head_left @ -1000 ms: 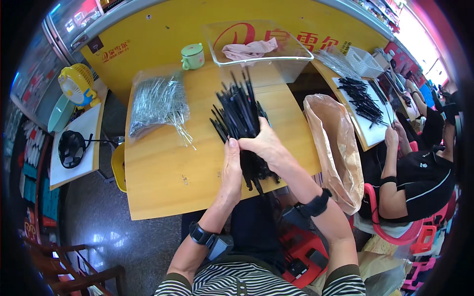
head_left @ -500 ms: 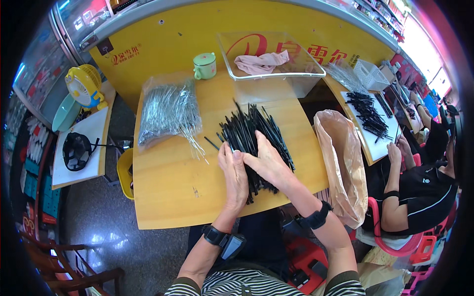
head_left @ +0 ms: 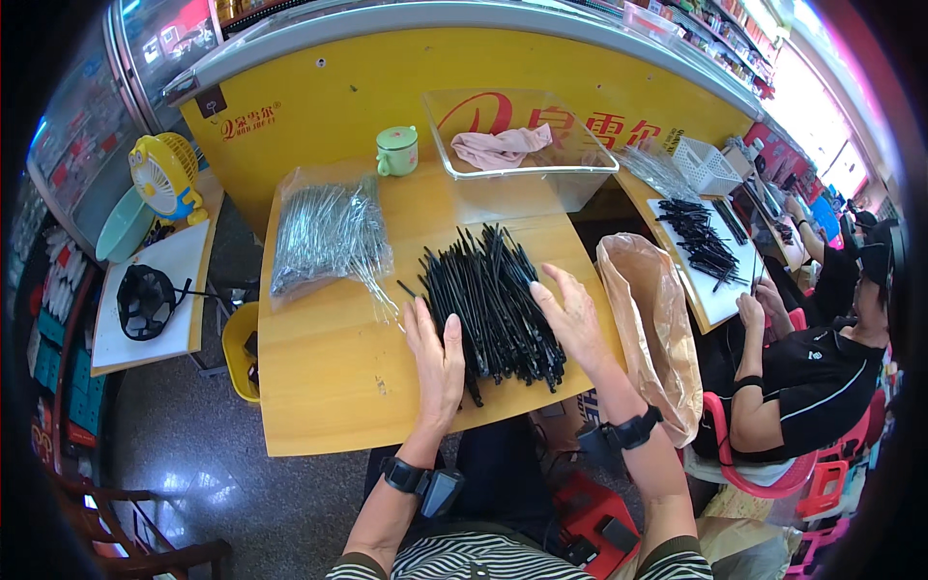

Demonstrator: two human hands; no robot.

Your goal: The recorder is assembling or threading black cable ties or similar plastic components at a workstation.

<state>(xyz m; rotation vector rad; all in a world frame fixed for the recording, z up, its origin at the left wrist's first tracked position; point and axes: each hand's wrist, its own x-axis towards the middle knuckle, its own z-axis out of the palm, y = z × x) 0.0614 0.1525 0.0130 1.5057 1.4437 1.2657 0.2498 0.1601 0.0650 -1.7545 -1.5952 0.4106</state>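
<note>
A pile of thin black sticks lies on the wooden table, mostly lengthwise, with some ends uneven. At its left edge my left hand stands upright, fingers stretched out and palm turned to the pile. My right hand is open on the other side, thumb and fingers apart along the pile's right edge. Neither hand holds anything. To the left of the pile rests a clear plastic bag full of silvery wire-like strands, some spilling out toward my left hand.
Behind the pile stand a green lidded cup and a clear bin with a pink cloth. An open brown paper bag adjoins the table's right edge. Farther right, a co-worker sits at a board with more black sticks.
My hands have moved apart, from together over the pile to its two sides. The black sticks now lie more evenly bunched. The view has shifted slightly.
</note>
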